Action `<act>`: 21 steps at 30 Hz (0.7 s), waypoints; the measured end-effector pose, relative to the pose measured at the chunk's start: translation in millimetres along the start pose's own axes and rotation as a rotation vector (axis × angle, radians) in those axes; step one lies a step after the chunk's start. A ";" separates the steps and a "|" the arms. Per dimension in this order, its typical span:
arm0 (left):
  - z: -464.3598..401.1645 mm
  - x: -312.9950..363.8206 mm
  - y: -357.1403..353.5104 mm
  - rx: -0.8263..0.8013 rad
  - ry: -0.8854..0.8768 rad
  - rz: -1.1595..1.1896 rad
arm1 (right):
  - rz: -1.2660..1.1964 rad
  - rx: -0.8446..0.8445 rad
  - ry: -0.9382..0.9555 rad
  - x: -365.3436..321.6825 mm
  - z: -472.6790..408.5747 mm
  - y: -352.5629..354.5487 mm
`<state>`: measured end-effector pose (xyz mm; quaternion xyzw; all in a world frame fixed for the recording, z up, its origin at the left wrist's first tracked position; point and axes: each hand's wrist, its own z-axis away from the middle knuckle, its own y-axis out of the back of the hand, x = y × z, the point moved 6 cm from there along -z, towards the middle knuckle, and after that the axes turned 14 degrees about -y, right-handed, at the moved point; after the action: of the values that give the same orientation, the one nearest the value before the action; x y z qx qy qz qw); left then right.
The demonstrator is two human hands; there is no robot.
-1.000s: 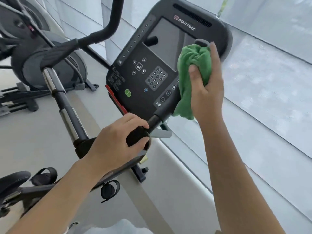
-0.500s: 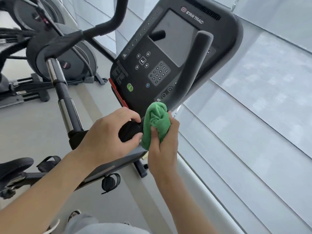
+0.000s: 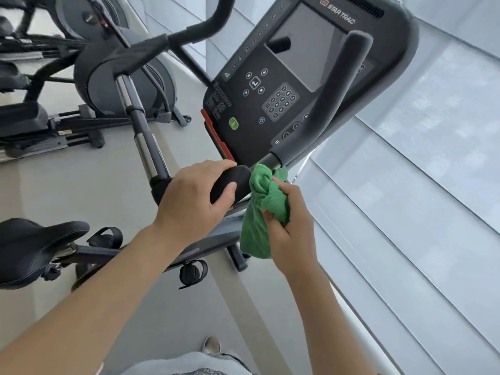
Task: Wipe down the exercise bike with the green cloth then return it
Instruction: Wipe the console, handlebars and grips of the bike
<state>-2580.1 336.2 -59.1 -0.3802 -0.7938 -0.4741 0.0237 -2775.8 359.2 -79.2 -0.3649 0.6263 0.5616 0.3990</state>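
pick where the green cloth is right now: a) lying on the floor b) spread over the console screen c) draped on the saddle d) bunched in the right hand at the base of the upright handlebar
d: the green cloth is bunched in the right hand, pressed against the base of the upright handlebar.
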 end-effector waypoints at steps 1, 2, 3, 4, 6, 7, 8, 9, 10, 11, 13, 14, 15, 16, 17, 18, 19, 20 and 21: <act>9.5 0.1 1.2 -0.047 -0.027 -0.039 | 0.002 0.002 -0.003 -2.0 3.1 -1.8; 19.8 0.3 3.3 -0.084 -0.053 -0.068 | 0.000 0.015 -0.007 -4.7 6.7 -5.0; 30.5 -0.2 6.9 -0.107 -0.062 -0.069 | -0.010 0.039 -0.011 -7.7 11.0 -9.8; 41.7 -2.0 11.1 -0.125 -0.053 -0.050 | -0.030 0.073 -0.015 -10.7 16.1 -15.6; 67.2 -7.3 22.0 -0.147 -0.015 0.024 | -0.080 0.143 -0.025 -16.3 29.4 -31.4; 81.2 -10.7 29.2 -0.146 0.006 0.076 | -0.101 0.158 -0.040 -18.6 37.5 -42.3; 96.0 -14.1 36.9 -0.142 0.027 0.130 | -0.119 0.156 -0.067 -20.0 45.9 -54.9; 111.4 -18.1 46.3 -0.136 0.048 0.170 | -0.137 0.149 -0.103 -20.1 55.0 -68.0; 127.2 -22.3 56.9 -0.127 0.073 0.187 | -0.155 0.148 -0.138 -19.6 64.6 -79.3; 143.2 -27.7 68.5 -0.120 0.108 0.191 | -0.169 0.154 -0.163 -20.1 73.6 -89.0; 175.5 -42.8 92.1 -0.111 0.191 0.183 | -0.178 0.165 -0.193 -24.0 88.7 -105.6; 191.1 -50.6 103.5 -0.109 0.219 0.172 | -0.169 0.160 -0.203 -26.2 95.6 -113.2; 206.6 -58.3 115.5 -0.102 0.240 0.161 | -0.151 0.145 -0.203 -29.8 102.6 -122.4; 221.4 -65.6 127.3 -0.084 0.257 0.157 | -0.123 0.115 -0.191 -34.5 110.1 -133.9; 235.3 -72.9 139.6 -0.059 0.276 0.161 | -0.087 0.069 -0.167 -40.6 118.3 -147.6; 248.8 -79.3 151.6 -0.036 0.300 0.172 | -0.048 0.015 -0.132 -48.1 127.8 -163.7; 262.1 -85.8 163.1 -0.020 0.323 0.179 | -0.017 -0.034 -0.089 -56.9 137.9 -181.2; 274.8 -91.5 174.9 -0.009 0.337 0.176 | 0.003 -0.069 -0.052 -65.4 147.4 -198.6; 287.1 -96.1 186.2 0.003 0.343 0.163 | 0.009 -0.097 -0.026 -73.2 156.5 -215.4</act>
<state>-2302.6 550.3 -118.3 -0.3569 -0.7453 -0.5273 0.1976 -2536.3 493.3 -109.3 -0.3737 0.5947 0.5978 0.3863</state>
